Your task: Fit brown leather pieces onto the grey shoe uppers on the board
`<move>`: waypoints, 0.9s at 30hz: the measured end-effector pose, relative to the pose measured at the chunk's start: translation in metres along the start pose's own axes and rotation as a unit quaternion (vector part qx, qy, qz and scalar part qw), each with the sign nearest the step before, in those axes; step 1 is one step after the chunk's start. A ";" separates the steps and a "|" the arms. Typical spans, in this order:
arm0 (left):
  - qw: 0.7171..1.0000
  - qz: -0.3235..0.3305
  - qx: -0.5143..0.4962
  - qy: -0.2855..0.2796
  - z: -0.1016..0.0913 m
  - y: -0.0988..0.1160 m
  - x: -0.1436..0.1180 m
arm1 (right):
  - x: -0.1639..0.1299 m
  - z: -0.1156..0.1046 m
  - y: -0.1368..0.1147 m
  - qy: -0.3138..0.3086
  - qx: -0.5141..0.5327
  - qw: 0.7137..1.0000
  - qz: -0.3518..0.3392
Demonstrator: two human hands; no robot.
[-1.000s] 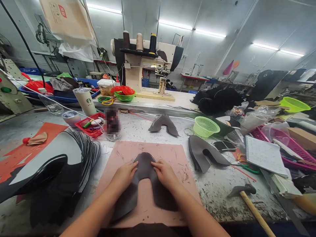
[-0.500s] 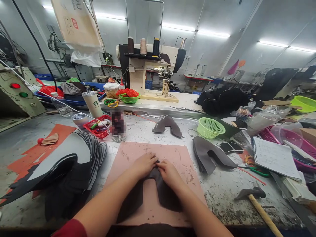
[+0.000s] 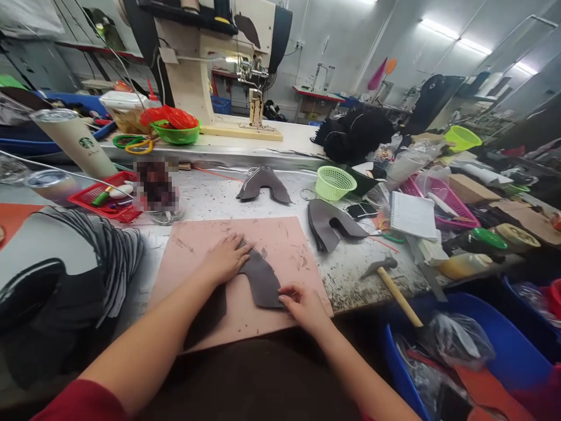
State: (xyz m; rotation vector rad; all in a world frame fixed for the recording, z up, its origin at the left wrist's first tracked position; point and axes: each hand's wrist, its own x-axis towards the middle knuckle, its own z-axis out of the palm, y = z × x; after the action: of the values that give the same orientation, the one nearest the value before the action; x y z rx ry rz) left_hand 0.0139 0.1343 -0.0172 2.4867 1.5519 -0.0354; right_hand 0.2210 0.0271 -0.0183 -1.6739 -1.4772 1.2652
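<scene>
Leather piece point(image 3: 262, 279), dark and curved, is laid flat on the pink mat point(image 3: 193, 257) at the near edge of the bench point(image 3: 350, 275). The right hand point(image 3: 305, 304) is set palm-down at the piece's near right end, its fingertips pressed onto the edge and held close together. The left hand point(image 3: 225, 258) is stretched forward from a long bare forearm, palm flat, fingers slightly spread and pressed onto the piece's far left tip. The piece's left leg is partly covered by the left forearm, so its full outline cannot be made out. Between the two hands the middle of the piece is left bare. Further right, a hammer point(image 3: 392, 280) is laid at the bench edge. Beyond the mat, two more cut pieces point(image 3: 263, 182) and a green basket point(image 3: 335, 182) are seen; a blurred patch hides a jar point(image 3: 156, 188).
</scene>
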 end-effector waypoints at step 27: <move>0.996 -0.021 -0.081 -0.037 -0.003 0.007 0.001 | -0.022 -0.007 -0.035 -0.155 -0.421 0.847 -0.286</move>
State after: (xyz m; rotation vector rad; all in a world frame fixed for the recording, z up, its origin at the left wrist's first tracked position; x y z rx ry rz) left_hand 0.0204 0.1332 -0.0130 2.3036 1.5129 -0.0068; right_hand 0.2137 0.0150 0.0209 -1.2913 -2.7470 0.5699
